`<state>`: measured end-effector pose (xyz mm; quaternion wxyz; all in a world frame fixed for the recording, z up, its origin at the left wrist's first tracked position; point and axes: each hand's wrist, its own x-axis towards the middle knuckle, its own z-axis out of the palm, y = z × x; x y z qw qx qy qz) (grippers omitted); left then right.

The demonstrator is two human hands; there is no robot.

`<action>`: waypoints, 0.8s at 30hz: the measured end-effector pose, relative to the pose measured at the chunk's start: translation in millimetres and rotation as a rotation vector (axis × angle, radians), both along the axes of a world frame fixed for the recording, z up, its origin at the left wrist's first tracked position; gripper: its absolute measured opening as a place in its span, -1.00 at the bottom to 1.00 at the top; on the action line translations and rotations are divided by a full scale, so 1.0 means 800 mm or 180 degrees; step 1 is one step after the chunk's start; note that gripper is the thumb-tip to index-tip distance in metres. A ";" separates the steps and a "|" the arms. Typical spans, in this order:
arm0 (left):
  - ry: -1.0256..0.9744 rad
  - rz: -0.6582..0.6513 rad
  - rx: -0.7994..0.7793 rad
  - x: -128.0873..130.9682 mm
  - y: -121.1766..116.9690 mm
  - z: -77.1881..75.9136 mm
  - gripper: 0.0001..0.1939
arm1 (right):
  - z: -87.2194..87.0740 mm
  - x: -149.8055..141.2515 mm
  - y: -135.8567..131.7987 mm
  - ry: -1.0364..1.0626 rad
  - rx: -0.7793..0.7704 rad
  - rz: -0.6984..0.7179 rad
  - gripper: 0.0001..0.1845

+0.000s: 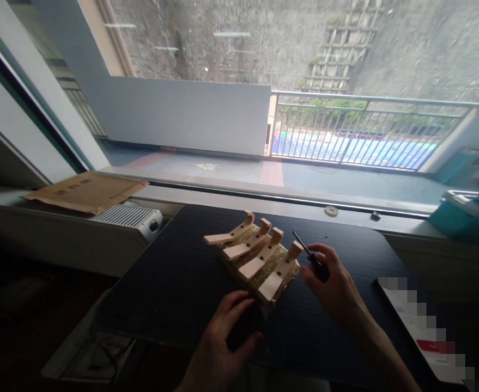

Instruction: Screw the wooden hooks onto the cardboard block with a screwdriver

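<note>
A pale wooden rack (255,255) with several hook-shaped pegs lies on a black tabletop (174,283), tilted toward me. My left hand (223,340) rests near the rack's near end, thumb and fingers curled around a dark part I cannot make out. My right hand (333,283) is closed on a black-handled screwdriver (308,251), whose tip points up and left beside the rightmost peg.
Beyond the table is a window sill with a small round object (331,210) and a dark knob (375,215). A cardboard sheet (84,190) lies over a white radiator (129,216) at left. A teal container (464,218) sits at right, papers (423,321) at lower right.
</note>
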<state>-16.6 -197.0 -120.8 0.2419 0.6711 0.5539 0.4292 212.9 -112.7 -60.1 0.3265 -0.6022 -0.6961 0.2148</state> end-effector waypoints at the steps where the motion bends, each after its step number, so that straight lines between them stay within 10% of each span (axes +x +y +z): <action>1: 0.0065 0.0039 0.0107 -0.001 -0.009 0.001 -0.72 | 0.008 0.008 -0.002 0.0004 -0.0025 -0.0006 -0.61; 6: 0.0197 0.0611 0.0895 -0.029 -0.014 0.046 -0.92 | 0.064 0.040 -0.003 -0.1117 0.0144 0.0863 -0.67; 12: 0.0453 0.1045 0.0954 -0.054 0.088 0.119 -0.82 | 0.120 0.006 0.039 -0.2450 0.0154 0.1373 -0.72; 18: 0.0414 0.0717 0.0058 -0.050 0.191 0.116 -0.57 | 0.132 -0.026 0.070 -0.2922 -0.0068 0.1857 -0.80; 24: 0.1051 -0.0118 -0.0871 -0.047 0.217 0.109 -0.41 | 0.132 -0.027 0.091 -0.2989 -0.0063 0.1761 -0.78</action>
